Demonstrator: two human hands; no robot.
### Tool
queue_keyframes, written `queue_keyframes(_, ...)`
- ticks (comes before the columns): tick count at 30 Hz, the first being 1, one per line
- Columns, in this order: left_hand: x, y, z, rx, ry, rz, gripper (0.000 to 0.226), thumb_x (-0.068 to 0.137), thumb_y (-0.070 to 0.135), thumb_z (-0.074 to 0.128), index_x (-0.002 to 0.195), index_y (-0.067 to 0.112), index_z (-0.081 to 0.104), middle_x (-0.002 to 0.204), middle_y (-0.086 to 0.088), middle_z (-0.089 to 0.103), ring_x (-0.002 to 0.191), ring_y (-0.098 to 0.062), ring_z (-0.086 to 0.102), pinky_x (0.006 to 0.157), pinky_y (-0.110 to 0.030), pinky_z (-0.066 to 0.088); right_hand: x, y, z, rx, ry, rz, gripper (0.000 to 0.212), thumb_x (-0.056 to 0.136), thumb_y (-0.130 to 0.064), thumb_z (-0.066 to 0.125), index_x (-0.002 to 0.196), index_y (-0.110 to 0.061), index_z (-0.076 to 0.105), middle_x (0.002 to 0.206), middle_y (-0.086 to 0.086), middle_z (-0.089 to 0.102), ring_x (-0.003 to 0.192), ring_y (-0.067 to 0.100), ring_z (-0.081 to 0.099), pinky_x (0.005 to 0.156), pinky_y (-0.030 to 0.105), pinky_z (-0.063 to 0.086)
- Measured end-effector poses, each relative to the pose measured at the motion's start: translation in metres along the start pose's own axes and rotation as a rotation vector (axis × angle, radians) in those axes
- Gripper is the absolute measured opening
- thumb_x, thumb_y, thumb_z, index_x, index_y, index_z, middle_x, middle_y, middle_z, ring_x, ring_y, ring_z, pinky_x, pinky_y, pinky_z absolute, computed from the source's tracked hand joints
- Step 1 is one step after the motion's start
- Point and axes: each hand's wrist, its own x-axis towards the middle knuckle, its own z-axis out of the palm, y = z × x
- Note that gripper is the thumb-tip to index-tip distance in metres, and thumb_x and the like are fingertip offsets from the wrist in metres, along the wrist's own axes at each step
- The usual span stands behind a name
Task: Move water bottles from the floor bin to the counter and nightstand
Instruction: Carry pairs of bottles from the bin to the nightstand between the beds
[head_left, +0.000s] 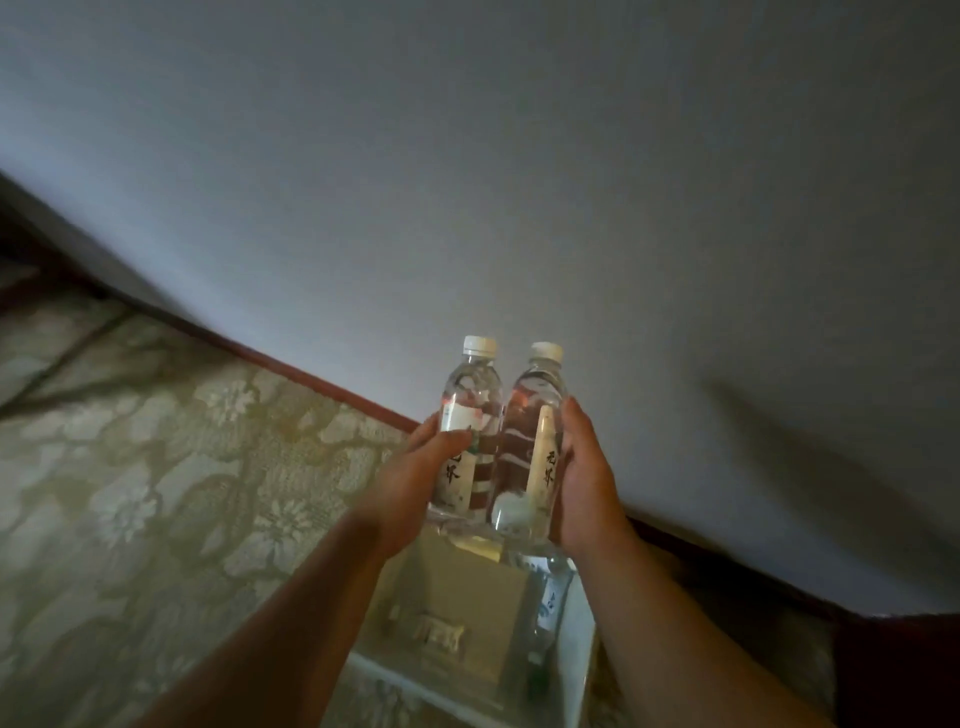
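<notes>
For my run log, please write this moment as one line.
left hand: holds clear plastic water bottle | right hand: holds second clear bottle | above white floor bin

I see open carpet (156, 467) to my left; the wall (623, 208) blocks ahead and right, and the white floor bin (582, 649) sits directly beneath my hands.

view: head cam, single, wide-angle
facing: forward and down, tilted, toward plain grey wall (519, 156) and floral-patterned beige carpet (156, 467)
range: close on forearms
</notes>
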Motion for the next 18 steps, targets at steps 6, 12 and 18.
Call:
queue_keyframes(6,-0.055,0.119,0.052,0.003,-0.092,0.116,0.034,0.082,0.036,0.069,0.116,0.028,0.073,0.112,-0.01,0.077,0.102,-0.029,0.076,0.076,-0.037,0.063,-0.101,-0.125,0.041,-0.06,-0.018,-0.294,0.077,0.061,-0.061,0.084,0.125,-0.022,0.068,0.11,0.016,0.077,0.099,0.035,0.076,0.073,0.044,0.063)
queue_keyframes(12,-0.114,0.201,0.119,0.0,-0.171,0.237,0.046,0.077,0.034,0.07,0.122,0.024,0.066,0.114,-0.01,0.076,0.104,-0.03,0.075,0.088,-0.052,0.06,-0.201,-0.204,0.059,-0.154,0.022,-0.516,0.046,0.082,-0.048,0.07,0.124,-0.03,0.065,0.112,0.011,0.076,0.103,0.033,0.074,0.092,0.059,0.058)
queue_keyframes(18,-0.176,0.239,0.183,-0.031,-0.313,0.3,0.045,0.073,0.033,0.073,0.117,0.024,0.069,0.111,-0.011,0.077,0.101,-0.03,0.076,0.078,-0.043,0.062,-0.317,-0.234,0.045,-0.137,0.125,-0.69,0.044,0.08,-0.046,0.077,0.116,-0.022,0.071,0.111,0.017,0.075,0.1,0.037,0.074,0.091,0.061,0.058)
